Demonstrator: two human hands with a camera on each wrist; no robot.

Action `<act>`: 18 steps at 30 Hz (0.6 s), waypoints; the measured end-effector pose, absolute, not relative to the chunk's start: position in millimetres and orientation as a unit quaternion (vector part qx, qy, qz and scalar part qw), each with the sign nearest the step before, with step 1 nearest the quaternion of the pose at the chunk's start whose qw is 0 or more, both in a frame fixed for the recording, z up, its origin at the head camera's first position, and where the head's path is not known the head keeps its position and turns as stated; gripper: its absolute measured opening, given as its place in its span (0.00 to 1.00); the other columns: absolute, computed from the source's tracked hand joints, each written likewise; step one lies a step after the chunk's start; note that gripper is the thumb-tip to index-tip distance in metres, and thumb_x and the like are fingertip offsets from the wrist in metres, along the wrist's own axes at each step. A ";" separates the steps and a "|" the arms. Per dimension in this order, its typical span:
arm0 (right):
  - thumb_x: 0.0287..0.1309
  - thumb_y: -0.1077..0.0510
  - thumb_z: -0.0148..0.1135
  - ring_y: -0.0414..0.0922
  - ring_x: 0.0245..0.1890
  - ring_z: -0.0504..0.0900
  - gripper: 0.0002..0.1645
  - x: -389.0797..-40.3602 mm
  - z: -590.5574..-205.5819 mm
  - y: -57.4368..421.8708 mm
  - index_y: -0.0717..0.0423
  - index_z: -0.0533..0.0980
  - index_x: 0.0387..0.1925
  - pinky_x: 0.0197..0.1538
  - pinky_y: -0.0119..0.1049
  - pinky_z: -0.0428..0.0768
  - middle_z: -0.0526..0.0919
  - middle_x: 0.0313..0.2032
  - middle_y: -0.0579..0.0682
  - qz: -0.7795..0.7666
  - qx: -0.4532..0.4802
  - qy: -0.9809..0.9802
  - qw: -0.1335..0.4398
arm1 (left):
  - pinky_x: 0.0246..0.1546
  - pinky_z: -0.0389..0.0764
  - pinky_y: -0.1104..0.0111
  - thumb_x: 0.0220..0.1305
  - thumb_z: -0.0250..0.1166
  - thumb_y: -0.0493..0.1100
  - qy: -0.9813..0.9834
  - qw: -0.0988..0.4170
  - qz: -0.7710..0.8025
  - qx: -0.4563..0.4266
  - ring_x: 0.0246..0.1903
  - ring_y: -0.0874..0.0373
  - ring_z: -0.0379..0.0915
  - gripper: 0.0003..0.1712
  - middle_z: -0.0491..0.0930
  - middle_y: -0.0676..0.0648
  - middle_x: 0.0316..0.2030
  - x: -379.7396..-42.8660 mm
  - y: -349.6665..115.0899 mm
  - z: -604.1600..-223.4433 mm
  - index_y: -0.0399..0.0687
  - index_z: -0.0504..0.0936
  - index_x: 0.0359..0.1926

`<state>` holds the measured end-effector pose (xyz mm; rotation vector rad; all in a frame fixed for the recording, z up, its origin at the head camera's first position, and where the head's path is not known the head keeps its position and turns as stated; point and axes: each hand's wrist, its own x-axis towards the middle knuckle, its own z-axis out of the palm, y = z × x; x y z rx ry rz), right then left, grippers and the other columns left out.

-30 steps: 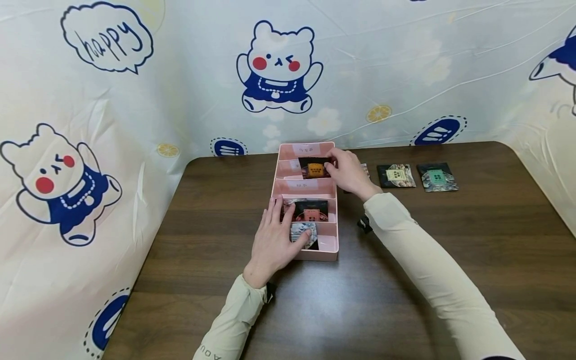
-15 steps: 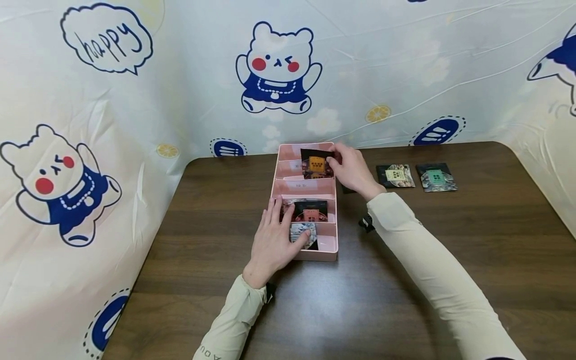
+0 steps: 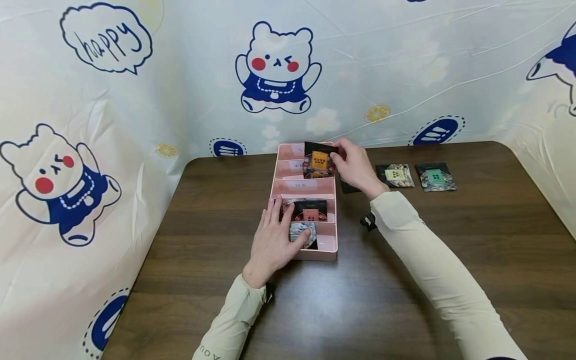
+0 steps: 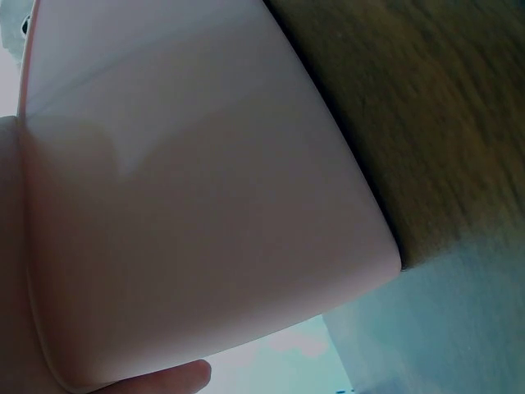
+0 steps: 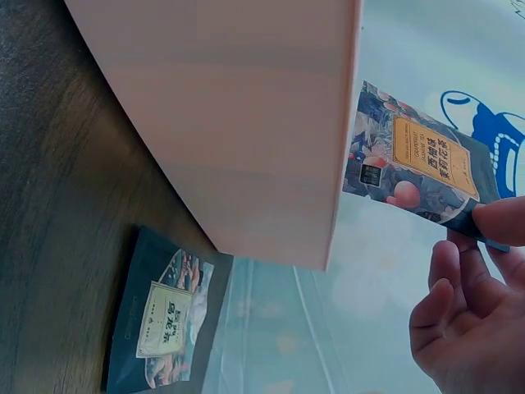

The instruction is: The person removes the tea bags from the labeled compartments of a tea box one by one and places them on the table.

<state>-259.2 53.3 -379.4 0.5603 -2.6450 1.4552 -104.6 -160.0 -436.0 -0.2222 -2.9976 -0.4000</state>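
A pink divided box (image 3: 315,255) stands on the table, with labelled compartments. My left hand (image 3: 272,240) lies over its near left side, fingers extended and thumb across the front compartment. Beneath it are a red-labelled tea sachet (image 3: 310,215) and a blue-white sachet (image 3: 299,231), partly covered. My right hand (image 3: 357,167) pinches the upper right corner of a dark tea sachet with an orange label (image 3: 319,161), between thumb and fingers. That sachet stands tilted up at the second compartment from the back; in the right wrist view it rises above the box rim.
To the right on the wooden table (image 3: 405,250) lie a yellow-labelled sachet (image 3: 395,175) and a green-labelled sachet (image 3: 435,176). Another dark sachet (image 3: 349,187) shows partly under my right hand. A printed cloth (image 3: 351,75) hangs behind the table.
The orange-labelled sachet has risen and tipped more upright, moving slightly right with my right hand. My left hand and the box stay in place.
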 end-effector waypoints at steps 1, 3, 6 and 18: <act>0.69 0.59 0.51 0.51 0.32 0.82 0.14 -258.9 -378.5 53.8 0.59 0.73 0.52 0.34 0.40 0.77 0.80 0.37 0.58 0.478 0.181 -0.859 0.033 | 0.73 0.51 0.51 0.61 0.51 0.70 -0.987 0.055 -0.132 -0.074 0.76 0.46 0.38 0.44 0.50 0.39 0.74 -104.8 -160.0 -435.9 0.48 0.65 0.70; 0.69 0.59 0.50 0.51 0.32 0.83 0.15 -258.9 -376.9 55.1 0.59 0.73 0.53 0.34 0.39 0.77 0.80 0.37 0.58 0.482 0.177 -0.858 0.032 | 0.73 0.51 0.51 0.61 0.51 0.70 -0.987 0.053 -0.132 -0.074 0.76 0.46 0.38 0.44 0.50 0.39 0.75 -104.8 -159.9 -435.8 0.48 0.65 0.70; 0.69 0.59 0.50 0.51 0.31 0.83 0.15 -259.6 -375.7 57.3 0.58 0.73 0.54 0.34 0.39 0.76 0.79 0.36 0.58 0.485 0.169 -0.858 0.031 | 0.73 0.51 0.51 0.61 0.51 0.71 -0.987 0.054 -0.132 -0.075 0.76 0.46 0.39 0.45 0.50 0.38 0.74 -104.8 -159.9 -435.6 0.48 0.65 0.70; 0.69 0.60 0.50 0.49 0.31 0.76 0.17 -258.0 -377.5 68.1 0.57 0.72 0.57 0.35 0.39 0.71 0.77 0.34 0.56 0.483 0.152 -0.862 0.034 | 0.73 0.51 0.51 0.61 0.51 0.71 -0.987 0.058 -0.133 -0.075 0.76 0.46 0.38 0.45 0.50 0.39 0.74 -104.8 -160.1 -436.6 0.48 0.65 0.70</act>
